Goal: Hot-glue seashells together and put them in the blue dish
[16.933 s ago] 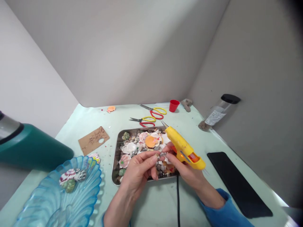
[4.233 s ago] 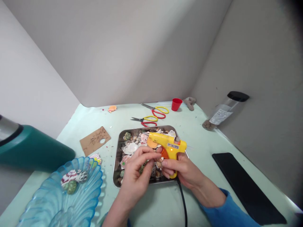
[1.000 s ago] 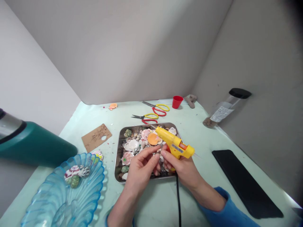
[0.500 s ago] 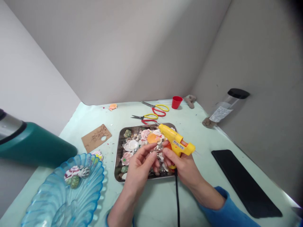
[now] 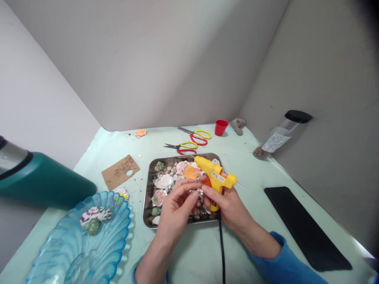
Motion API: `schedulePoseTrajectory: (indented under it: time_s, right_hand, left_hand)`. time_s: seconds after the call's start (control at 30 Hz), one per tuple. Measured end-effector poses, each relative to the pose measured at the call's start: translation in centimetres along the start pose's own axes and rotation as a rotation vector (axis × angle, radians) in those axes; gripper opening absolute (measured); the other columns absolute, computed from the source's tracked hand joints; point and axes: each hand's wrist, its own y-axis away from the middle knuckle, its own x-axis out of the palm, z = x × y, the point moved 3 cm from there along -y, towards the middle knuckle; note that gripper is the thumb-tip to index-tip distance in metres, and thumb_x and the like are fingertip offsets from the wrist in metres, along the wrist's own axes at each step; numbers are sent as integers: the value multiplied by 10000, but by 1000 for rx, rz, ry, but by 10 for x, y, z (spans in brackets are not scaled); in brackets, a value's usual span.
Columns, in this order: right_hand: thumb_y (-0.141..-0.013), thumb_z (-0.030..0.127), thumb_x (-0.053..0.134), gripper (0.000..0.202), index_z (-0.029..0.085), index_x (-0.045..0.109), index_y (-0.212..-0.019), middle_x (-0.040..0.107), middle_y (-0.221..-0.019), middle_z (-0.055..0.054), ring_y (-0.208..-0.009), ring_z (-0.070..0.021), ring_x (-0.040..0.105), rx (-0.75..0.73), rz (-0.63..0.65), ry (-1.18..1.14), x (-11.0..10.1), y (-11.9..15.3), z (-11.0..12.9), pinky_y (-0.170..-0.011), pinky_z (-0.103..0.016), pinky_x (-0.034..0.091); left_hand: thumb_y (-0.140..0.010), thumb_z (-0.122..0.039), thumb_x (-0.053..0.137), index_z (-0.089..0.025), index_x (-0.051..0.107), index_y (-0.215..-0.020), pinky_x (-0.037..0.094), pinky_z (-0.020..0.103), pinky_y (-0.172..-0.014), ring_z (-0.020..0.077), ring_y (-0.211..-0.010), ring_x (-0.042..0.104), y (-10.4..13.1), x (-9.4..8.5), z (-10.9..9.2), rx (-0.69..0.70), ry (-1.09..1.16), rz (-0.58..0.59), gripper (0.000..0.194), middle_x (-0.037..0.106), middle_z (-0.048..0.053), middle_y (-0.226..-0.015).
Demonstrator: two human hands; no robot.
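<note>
My right hand [image 5: 232, 207] is wrapped round the handle of a yellow glue gun [image 5: 214, 171], whose nozzle points away to the upper left. A black cord hangs down from its grip. Close beside it, my left hand [image 5: 177, 205] has its fingers curled and pinched, with the tips close to my right fingertips. Whatever lies between those tips is too small to name. Below both hands is a metal tray [image 5: 145, 209] full of shells, among them an orange shell [image 5: 192, 172], a white shell [image 5: 164, 181] and a pinkish shell [image 5: 159, 197].
Two pairs of scissors [image 5: 182, 148] lie behind the tray, with a red cup [image 5: 221, 127] at the back. On the left are a brown card [image 5: 120, 172], a blue scalloped dish [image 5: 59, 240] and a green bottle [image 5: 56, 179]. A black slab [image 5: 304, 227] and clear jar [image 5: 276, 138] stand right.
The glue gun has shifted slightly left and down in my right hand. My two hands' fingertips have come closer together. Everything else on the table stays put.
</note>
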Motion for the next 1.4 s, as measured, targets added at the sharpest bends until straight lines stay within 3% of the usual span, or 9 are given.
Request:
schedulePoseTrajectory:
  time_s: [0.23, 0.33, 0.43, 0.6, 0.73, 0.87, 1.1, 1.4]
  right_hand:
    - [-848, 369, 663, 230, 166, 606, -755, 581, -545, 31, -524, -97, 537, 1, 90, -22, 2, -1, 2, -534, -224, 423]
    - [-802, 342, 713, 205, 174, 609, -854, 575, -543, 46, -498, -87, 512, 37, 55, -93, 1, -2, 2, -509, -213, 410]
    - [-760, 310, 755, 314, 184, 587, -994, 573, -571, 58, -489, -78, 493, 76, 30, -171, 1, -2, 3, -481, -198, 386]
    - [-733, 295, 774, 360, 178, 582, -1014, 590, -611, 47, -496, -80, 505, 101, 41, -239, 3, -2, 5, -477, -200, 387]
    - [-701, 286, 794, 367, 173, 597, -989, 584, -604, 40, -502, -98, 520, 127, 26, -263, 2, -1, 7, -492, -222, 406]
    - [-709, 302, 792, 331, 183, 600, -950, 560, -577, 45, -496, -102, 494, 145, 40, -294, 3, -1, 8, -499, -228, 399]
    - [-759, 307, 756, 289, 180, 588, -957, 520, -520, 58, -477, -88, 448, 151, 68, -285, 3, -1, 6, -492, -208, 384]
    - [-747, 309, 759, 306, 188, 575, -961, 509, -523, 65, -476, -92, 444, 151, 85, -301, 4, -2, 7, -502, -220, 400]
  left_hand:
    - [-814, -275, 666, -217, 759, -946, 475, 210, -535, 77, -634, 554, 1, -2, -1, 12, -28, 34, 171, 572, 80, -1122]
    - [-816, -271, 663, -219, 753, -966, 472, 212, -531, 84, -646, 553, 1, -3, 1, 26, -72, 35, 183, 569, 78, -1106]
    - [-796, -267, 681, -199, 738, -930, 462, 213, -506, 90, -625, 536, 0, -3, 1, 56, -115, -23, 161, 587, 70, -1030]
    - [-757, -256, 716, -175, 717, -807, 417, 201, -470, 87, -560, 509, 0, -5, 0, 80, -176, -99, 95, 628, 37, -837]
    - [-761, -256, 714, -190, 746, -821, 401, 201, -484, 107, -600, 545, 1, -8, -1, 85, -243, -106, 94, 666, 45, -823]
    - [-766, -271, 710, -194, 757, -817, 392, 204, -484, 107, -588, 548, 1, -8, -1, 59, -251, -102, 103, 679, 42, -802]
    - [-696, -323, 757, -152, 705, -718, 355, 184, -445, 74, -467, 462, 1, -3, -1, -81, -113, -114, 181, 587, -17, -547]
    - [-680, -345, 765, -136, 694, -721, 352, 188, -448, 74, -465, 448, 1, -3, -1, -113, -105, -122, 224, 566, -23, -537]
